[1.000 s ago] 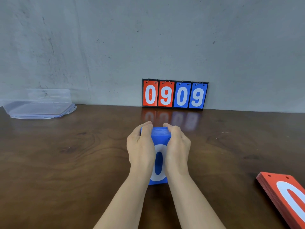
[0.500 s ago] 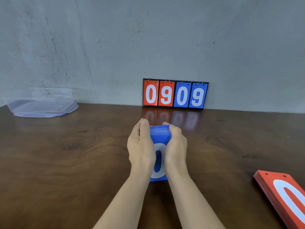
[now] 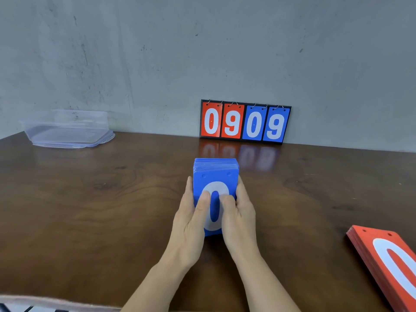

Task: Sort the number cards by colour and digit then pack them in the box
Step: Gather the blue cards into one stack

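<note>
A thick stack of blue number cards (image 3: 215, 174), with a white 0 on its front card, stands upright on the brown table (image 3: 90, 210) in the middle. My left hand (image 3: 191, 217) grips its left side and my right hand (image 3: 239, 212) its right side, both thumbs pressed on the front card. A stack of red cards (image 3: 387, 264) showing a white 0 lies flat at the right edge. A clear plastic box (image 3: 67, 129) sits on its lid at the far left by the wall.
A small flip scoreboard (image 3: 245, 122) reading 0 9 in red and 0 9 in blue leans against the grey wall at the table's back. A strip of cloth (image 3: 33, 305) shows at the bottom left corner.
My fingers have slid from over the top of the blue stack down to its sides, thumbs now on the front card. The stack's top edge is now uncovered.
</note>
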Demonstrator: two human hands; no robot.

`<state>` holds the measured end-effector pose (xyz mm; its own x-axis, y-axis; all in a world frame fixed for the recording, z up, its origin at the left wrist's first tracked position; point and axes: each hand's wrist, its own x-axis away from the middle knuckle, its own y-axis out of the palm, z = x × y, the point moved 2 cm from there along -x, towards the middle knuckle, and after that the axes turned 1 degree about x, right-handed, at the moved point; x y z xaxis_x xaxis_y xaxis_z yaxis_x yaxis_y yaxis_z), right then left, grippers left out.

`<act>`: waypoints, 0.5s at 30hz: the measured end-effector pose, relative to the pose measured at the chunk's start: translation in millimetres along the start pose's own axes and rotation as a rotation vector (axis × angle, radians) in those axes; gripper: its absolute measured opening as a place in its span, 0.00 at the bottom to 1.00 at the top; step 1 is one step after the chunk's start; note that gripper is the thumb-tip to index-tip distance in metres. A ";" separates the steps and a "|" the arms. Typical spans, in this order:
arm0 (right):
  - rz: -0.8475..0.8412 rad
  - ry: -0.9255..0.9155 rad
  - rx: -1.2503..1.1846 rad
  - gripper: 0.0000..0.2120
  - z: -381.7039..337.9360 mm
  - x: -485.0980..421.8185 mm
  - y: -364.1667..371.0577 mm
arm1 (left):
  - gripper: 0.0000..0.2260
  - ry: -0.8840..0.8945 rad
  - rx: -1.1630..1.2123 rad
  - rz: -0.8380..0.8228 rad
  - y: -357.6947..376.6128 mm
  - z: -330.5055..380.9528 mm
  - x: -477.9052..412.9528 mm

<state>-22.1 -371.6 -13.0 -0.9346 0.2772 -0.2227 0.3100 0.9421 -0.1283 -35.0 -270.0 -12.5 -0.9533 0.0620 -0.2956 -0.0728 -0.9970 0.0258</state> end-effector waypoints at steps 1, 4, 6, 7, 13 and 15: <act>0.005 0.002 0.011 0.28 0.0 0.9 0.3 | 0.33 0.003 -0.013 0.009 0.2 -2.0 0.7; 0.026 -0.009 0.024 0.26 -0.7 3.4 -0.4 | 0.21 0.067 -0.098 0.052 0.4 -0.5 4.0; 0.038 -0.032 0.051 0.22 -1.0 5.9 -0.8 | 0.18 0.089 -0.186 0.058 -0.9 -0.8 5.8; 0.046 -0.049 0.066 0.20 -1.0 7.6 -1.2 | 0.19 0.093 -0.228 0.072 -1.9 -1.7 5.7; 0.049 -0.137 0.103 0.16 -8.5 4.8 -10.0 | 0.18 0.160 -0.425 0.118 -4.7 6.6 0.6; 0.004 -0.132 0.109 0.18 -6.5 4.4 -11.1 | 0.19 0.113 -0.439 0.106 -7.6 1.0 -0.6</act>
<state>-30.8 -379.6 -6.3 -0.9045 0.2470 -0.3477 0.3375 0.9129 -0.2296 -34.1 -262.4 -11.5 -0.9091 -0.0222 -0.4159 0.1774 -0.9242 -0.3383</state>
